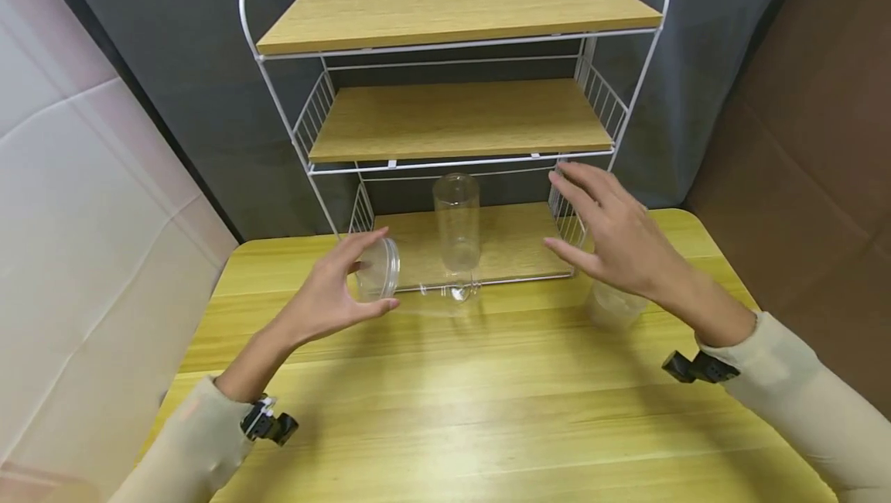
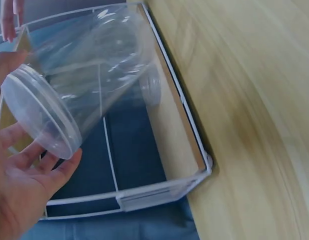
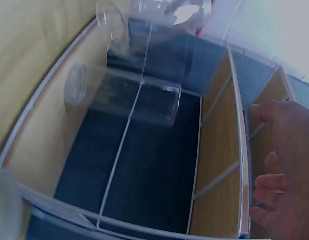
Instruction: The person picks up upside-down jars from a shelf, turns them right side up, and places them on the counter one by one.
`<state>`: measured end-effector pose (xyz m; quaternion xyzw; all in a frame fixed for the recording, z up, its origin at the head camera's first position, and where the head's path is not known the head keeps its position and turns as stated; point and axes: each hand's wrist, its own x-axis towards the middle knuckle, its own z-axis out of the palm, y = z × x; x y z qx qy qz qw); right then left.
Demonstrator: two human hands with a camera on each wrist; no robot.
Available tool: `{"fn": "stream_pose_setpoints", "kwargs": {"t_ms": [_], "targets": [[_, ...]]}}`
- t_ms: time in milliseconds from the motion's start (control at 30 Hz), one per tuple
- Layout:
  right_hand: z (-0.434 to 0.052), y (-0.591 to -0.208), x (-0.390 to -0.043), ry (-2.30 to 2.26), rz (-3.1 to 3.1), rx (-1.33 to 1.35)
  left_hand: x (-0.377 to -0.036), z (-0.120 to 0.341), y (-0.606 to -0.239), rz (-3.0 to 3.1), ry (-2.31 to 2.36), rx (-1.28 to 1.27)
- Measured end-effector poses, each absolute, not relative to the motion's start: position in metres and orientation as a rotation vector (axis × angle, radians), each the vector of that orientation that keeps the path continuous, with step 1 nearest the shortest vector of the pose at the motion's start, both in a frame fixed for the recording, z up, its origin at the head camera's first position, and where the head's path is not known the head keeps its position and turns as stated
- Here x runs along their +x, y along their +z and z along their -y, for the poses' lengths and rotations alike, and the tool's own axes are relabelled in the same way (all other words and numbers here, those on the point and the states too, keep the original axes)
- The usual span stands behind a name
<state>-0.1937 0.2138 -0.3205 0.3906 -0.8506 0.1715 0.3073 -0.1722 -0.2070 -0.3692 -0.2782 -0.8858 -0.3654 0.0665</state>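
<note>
Bottom shelf [image 1: 522, 228]: standing jar [image 1: 457, 217] blocks the middle; a hand could pass on its right, short of the wire side; the left approach is crossed by the tilted jar [image 2: 87, 75] in the left hand [image 1: 327, 290]
Middle shelf [image 1: 459, 116]: caps the bottom bay from above; its own near side gives a hand room, with wire sides left and right
Top shelf [image 1: 459, 11]: reachable from above and near; wire railing on the far side
Right corner: right hand [image 1: 612, 232] and a third jar [image 1: 616, 308] stand in the way
Near counter [image 1: 459, 426]: room for a hand between both forearms
</note>
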Motion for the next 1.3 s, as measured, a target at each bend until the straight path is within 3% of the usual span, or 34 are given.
{"fn": "stream_pose_setpoints", "kwargs": {"t_ms": [300,633,1300], "targets": [[-0.212,-0.293,-0.228,0.259,2.263,0.969,-0.173,0.231,-0.365,2.817,-0.866,-0.858],[-0.207,-0.288,-0.256,0.122,2.318,0.979,-0.172,0.256,-0.358,2.928,-0.711,-0.888],[-0.203,-0.302,-0.262,0.000,2.298,0.892,-0.172,0.306,-0.354,3.042,-0.560,-0.828]]}}
